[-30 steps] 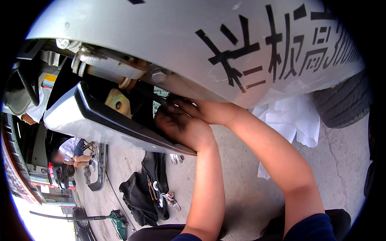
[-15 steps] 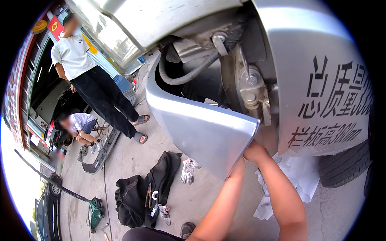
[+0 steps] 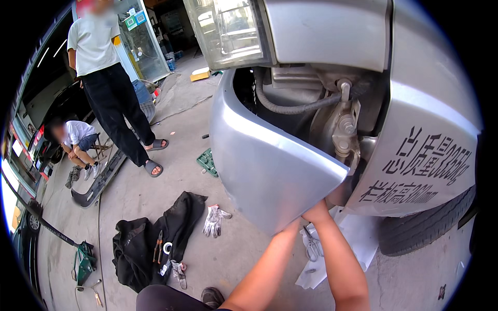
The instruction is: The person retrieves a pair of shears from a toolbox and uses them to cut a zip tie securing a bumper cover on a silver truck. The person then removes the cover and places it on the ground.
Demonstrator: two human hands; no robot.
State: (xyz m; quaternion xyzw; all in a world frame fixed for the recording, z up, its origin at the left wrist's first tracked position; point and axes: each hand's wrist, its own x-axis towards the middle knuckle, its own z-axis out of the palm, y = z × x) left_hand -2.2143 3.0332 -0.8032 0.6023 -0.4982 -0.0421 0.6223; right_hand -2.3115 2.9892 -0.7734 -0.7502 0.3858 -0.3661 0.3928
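Note:
A silver bumper corner panel (image 3: pixel 275 160) stands out from the front of a silver vehicle, with a gap behind its upper edge. Both my forearms reach up to its lower right end. My left hand has gone behind the panel; only the wrist (image 3: pixel 287 233) and forearm show. Part of my right hand (image 3: pixel 316 211) is visible at the panel's lower right edge, its fingers hidden behind. Just above, in the gap, are a black hose (image 3: pixel 290 109) and a rusty metal bracket with bolts (image 3: pixel 345 135). What either hand grips cannot be seen.
White paper (image 3: pixel 353 233) with scissors (image 3: pixel 313 246) lies below my arms, near a tire (image 3: pixel 425 228). On the ground lie gloves (image 3: pixel 213 222), black cloth (image 3: pixel 135 249) with pliers (image 3: pixel 158 248), and a green tool case (image 3: pixel 207 163). A person (image 3: pixel 96 46) stands left; another (image 3: pixel 78 135) sits behind.
My view has turned, so the panel and vehicle front sit further right and the headlight shows more. A green case has come into sight. My hands stay at the panel's lower edge.

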